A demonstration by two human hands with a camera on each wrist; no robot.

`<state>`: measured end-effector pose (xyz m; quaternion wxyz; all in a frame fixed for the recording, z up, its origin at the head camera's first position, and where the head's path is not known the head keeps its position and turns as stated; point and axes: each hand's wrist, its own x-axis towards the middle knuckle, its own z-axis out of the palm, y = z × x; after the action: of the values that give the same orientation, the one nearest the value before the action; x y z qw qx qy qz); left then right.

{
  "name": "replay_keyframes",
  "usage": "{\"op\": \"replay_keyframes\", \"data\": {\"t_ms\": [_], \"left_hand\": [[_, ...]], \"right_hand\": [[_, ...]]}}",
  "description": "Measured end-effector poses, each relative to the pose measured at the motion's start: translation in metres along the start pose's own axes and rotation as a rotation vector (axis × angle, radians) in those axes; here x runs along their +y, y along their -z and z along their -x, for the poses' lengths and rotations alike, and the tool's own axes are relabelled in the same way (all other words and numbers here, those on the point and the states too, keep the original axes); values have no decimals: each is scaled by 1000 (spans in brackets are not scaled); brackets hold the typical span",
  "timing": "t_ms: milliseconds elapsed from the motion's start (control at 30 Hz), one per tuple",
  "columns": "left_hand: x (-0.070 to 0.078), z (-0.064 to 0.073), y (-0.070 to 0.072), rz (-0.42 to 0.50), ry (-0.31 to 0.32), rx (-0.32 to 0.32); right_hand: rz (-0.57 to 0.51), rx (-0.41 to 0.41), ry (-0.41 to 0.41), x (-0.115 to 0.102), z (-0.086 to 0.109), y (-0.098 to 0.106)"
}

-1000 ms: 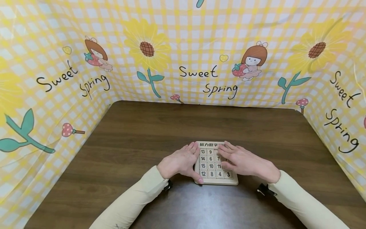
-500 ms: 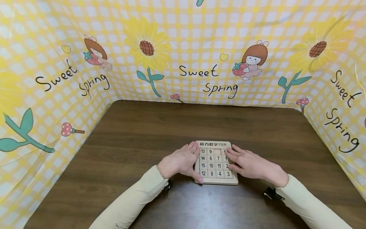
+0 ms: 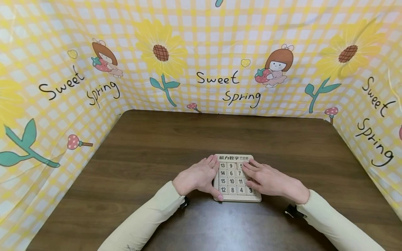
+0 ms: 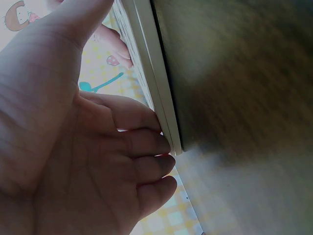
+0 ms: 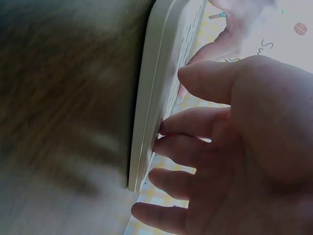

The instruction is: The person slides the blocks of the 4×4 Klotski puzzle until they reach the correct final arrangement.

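A pale wooden number slide puzzle (image 3: 232, 177) lies flat on the brown table, its numbered tiles facing up. My left hand (image 3: 198, 177) rests along the puzzle's left side, thumb at the near left corner. In the left wrist view its extended fingertips meet the board's edge (image 4: 155, 81). My right hand (image 3: 270, 179) reaches over the right side, index and middle fingertips at the tile marked 5 (image 3: 240, 166) in the top row. A narrow gap shows between that tile and the 9. The right fingers hide most of the right column. The right wrist view shows the board's rim (image 5: 152, 93) beside loosely extended fingers.
The dark wood table (image 3: 157, 139) stretches out around the puzzle. A yellow checked cloth (image 3: 207, 45) printed with flowers and "Sweet Spring" hangs along the back and both sides.
My right hand drew back to the right, uncovering the 5 tile, then moved left again. The 5 tile has slid left toward the 9. The left hand stays in place.
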<state>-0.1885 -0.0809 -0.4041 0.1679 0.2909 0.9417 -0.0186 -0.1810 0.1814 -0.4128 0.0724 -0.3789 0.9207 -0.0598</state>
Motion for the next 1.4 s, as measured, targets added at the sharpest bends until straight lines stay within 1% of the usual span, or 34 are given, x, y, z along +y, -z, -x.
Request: {"op": "replay_keyframes", "data": {"t_ms": [300, 467, 567, 700, 867, 967, 1200, 1300, 1400], "left_hand": [[0, 0, 0, -8, -6, 1], [0, -1, 0, -6, -7, 4], [0, -1, 0, -1, -10, 4], [0, 0, 0, -9, -8, 2], [0, 1, 1, -9, -5, 6], [0, 2, 1, -5, -5, 6], [0, 0, 0, 1, -4, 8], [0, 1, 1, -9, -8, 10], [1, 1, 1, -20, -6, 6]], "right_hand": [[-28, 0, 0, -2, -2, -4], [-15, 16, 8, -2, -1, -4], [6, 31, 13, -1, 5, -3], [41, 54, 22, -2, 17, -2], [45, 56, 19, -5, 27, -2], [38, 53, 3, -6, 28, -2], [66, 61, -15, -4, 25, -3], [77, 63, -22, -4, 23, -3], [96, 72, -13, -4, 22, -3]]}}
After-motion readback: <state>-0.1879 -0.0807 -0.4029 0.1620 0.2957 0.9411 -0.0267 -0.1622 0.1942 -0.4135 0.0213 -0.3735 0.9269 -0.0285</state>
